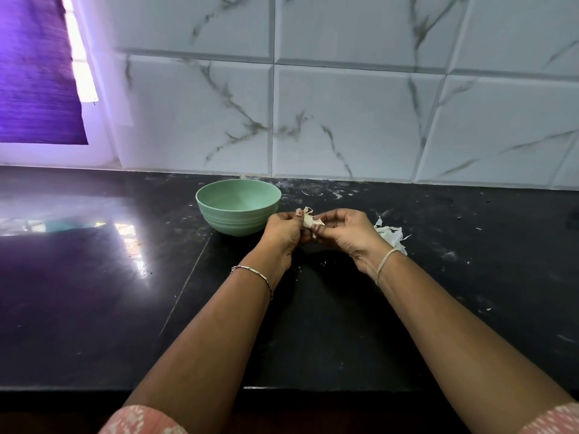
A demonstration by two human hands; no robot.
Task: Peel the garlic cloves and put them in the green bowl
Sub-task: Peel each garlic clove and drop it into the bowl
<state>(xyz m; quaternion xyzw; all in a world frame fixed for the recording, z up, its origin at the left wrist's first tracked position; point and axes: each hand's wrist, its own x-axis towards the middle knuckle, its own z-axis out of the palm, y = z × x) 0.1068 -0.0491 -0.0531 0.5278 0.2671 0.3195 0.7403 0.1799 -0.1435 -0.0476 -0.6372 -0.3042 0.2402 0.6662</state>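
A garlic clove (308, 221) with loose papery skin is held between both hands, just above the black counter. My left hand (283, 234) grips its left side, fingers curled round it. My right hand (346, 231) pinches the skin on its right side. The green bowl (238, 206) stands upright on the counter, right next to my left hand on its left. What I can see of the bowl's inside holds nothing.
A pile of white garlic skins (391, 234) lies on the counter behind my right wrist. Small skin flakes (308, 193) are scattered near the tiled wall. The counter's front edge (313, 388) runs below my forearms. A purple curtain (37, 70) hangs at the far left.
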